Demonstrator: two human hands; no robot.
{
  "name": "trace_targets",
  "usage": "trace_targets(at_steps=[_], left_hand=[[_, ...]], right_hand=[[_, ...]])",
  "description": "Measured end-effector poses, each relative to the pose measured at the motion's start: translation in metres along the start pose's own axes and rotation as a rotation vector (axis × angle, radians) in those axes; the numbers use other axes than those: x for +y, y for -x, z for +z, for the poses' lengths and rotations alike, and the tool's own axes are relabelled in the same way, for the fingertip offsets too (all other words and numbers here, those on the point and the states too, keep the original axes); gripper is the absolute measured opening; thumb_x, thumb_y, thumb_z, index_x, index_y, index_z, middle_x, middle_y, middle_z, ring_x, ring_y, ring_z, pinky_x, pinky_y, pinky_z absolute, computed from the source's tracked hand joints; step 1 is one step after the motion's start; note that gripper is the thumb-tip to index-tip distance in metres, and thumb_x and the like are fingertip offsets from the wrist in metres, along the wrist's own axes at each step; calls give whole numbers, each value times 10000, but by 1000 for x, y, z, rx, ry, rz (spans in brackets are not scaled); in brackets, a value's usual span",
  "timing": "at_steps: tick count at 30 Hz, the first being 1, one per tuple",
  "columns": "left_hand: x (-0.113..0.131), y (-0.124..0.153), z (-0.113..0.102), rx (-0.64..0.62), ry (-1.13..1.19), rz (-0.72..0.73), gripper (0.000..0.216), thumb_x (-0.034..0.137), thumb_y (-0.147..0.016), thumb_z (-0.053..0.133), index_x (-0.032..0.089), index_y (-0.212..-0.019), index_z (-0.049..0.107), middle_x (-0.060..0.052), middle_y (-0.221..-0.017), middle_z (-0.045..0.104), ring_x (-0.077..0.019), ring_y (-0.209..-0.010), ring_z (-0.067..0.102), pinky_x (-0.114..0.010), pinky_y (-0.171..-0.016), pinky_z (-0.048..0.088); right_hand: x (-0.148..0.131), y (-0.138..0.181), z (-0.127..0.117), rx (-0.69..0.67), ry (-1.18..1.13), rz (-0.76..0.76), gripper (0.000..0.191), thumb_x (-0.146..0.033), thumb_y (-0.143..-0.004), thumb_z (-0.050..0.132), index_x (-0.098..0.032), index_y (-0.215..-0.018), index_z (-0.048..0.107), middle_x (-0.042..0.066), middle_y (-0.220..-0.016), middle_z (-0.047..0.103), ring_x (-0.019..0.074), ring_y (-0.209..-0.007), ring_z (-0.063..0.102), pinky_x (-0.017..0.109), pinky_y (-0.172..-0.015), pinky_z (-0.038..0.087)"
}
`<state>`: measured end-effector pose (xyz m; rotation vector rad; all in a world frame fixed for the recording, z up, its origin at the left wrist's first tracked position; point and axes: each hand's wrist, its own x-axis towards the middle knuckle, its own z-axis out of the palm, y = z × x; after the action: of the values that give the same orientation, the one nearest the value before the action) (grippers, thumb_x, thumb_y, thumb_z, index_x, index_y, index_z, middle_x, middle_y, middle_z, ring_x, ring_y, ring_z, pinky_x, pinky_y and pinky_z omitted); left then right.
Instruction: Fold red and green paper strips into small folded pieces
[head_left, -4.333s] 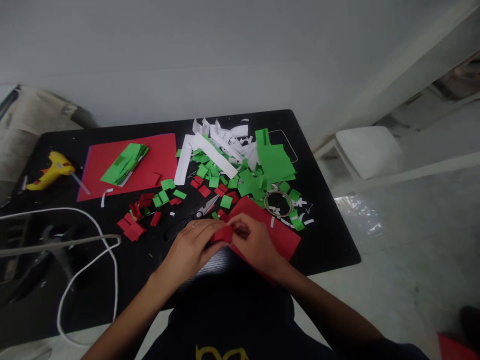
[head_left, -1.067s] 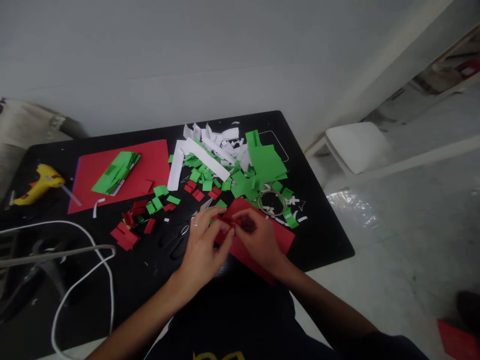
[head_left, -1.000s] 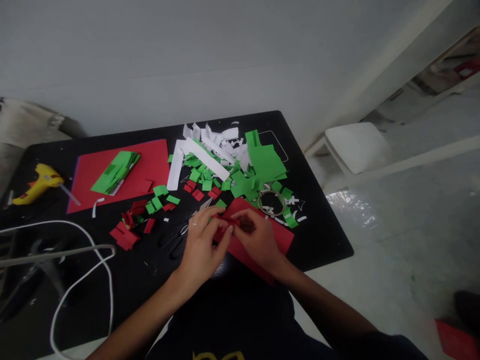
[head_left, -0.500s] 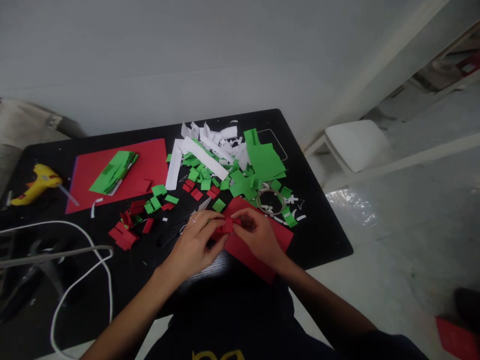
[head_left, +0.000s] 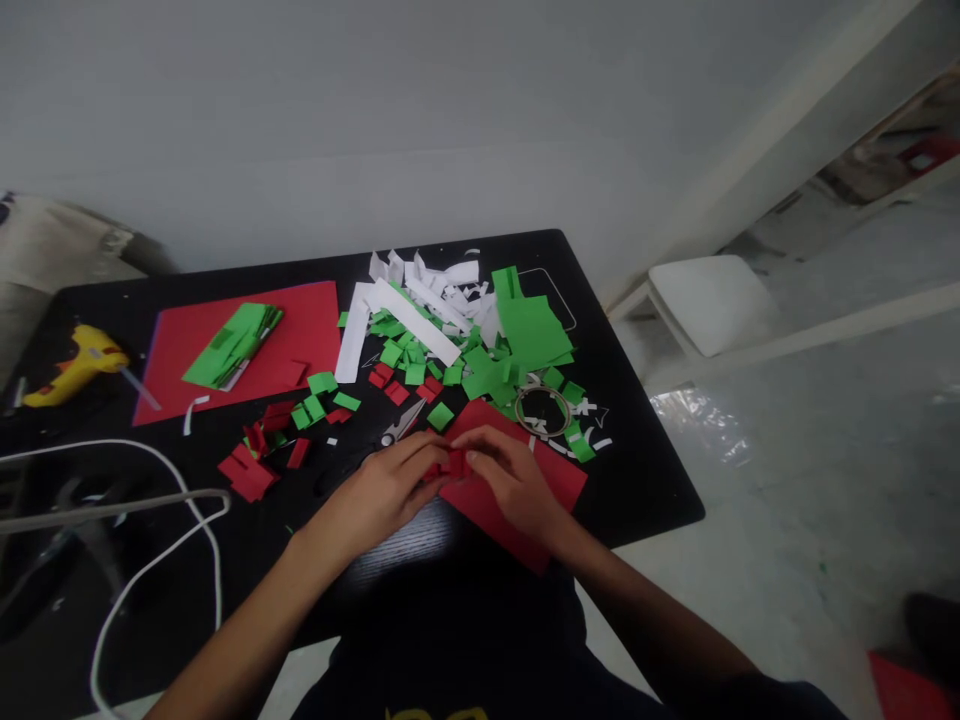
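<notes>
Between my two hands is a small folded piece of red paper (head_left: 454,464). My left hand (head_left: 390,490) pinches its left side, and my right hand (head_left: 514,482) grips the right side with thumb and fingers. Under my right hand lies a red paper sheet (head_left: 551,485) on the black table (head_left: 637,440). Scissors (head_left: 403,422) rest just beyond my left hand, blades pointing away and handles partly hidden. A green paper square (head_left: 440,416) lies close to the blade tips. Small folded red pieces (head_left: 249,472) are scattered to the left.
White paper strips (head_left: 416,318) and green scraps (head_left: 480,365) pile up at the back. A metal ring (head_left: 543,410) sits at right. Leftward are a red sheet (head_left: 315,330) bearing a green paper bundle (head_left: 234,345), a yellow glue gun (head_left: 79,365) and a white cable (head_left: 214,560).
My fingers have shifted on the red paper, covering more of it, and my left hand has drawn back slightly. More of the scissors shows. The whole view has tilted a little.
</notes>
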<state>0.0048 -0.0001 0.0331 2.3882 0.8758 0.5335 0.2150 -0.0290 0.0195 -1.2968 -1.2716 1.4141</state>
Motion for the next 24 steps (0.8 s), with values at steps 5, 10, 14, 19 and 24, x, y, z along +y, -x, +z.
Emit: trace_targets(at_steps=[5,10,14,19,24], left_hand=[[6,0,0,28,-22,-9,135,243,-1073,510,194,-1136,619,-109,-1226,691,-214,-1097,729,-355,-927,634],[6,7,2,24,41,-56,123,246,-1056,561,202,-1158,614,-95,-1260,674,-201,-1146,707,-358,-987,610],[6,9,1,35,74,-78,133,228,-1052,557,202,-1161,629,-92,-1250,676,-197,-1138,708,-344,-971,611],[7,6,-3,46,128,-89,143,247,-1039,593,205,-1161,654,-85,-1230,687,-183,-1132,709,-323,-997,594],[-9,0,-16,77,125,-134,208,324,-1008,651,227,-1186,696,-79,-1253,710,-213,-1145,707,-348,-1005,585]], right_hand=[[0,1,5,-23,20,-35,202,-268,-856,744,-224,-1020,635,36,-1033,724,200,-972,732,330,-875,607],[0,0,7,-14,68,-74,116,-151,-844,636,-217,-935,607,17,-942,683,178,-886,696,314,-825,585],[-5,0,7,-59,78,-82,105,-188,-849,671,-217,-868,571,-11,-854,637,149,-769,638,279,-731,552],[2,-2,7,-31,143,-68,88,-186,-851,669,-215,-846,587,-6,-837,668,162,-774,658,286,-722,544],[10,-6,5,-2,177,-60,121,-153,-854,627,-205,-929,707,37,-952,775,203,-905,741,336,-831,575]])
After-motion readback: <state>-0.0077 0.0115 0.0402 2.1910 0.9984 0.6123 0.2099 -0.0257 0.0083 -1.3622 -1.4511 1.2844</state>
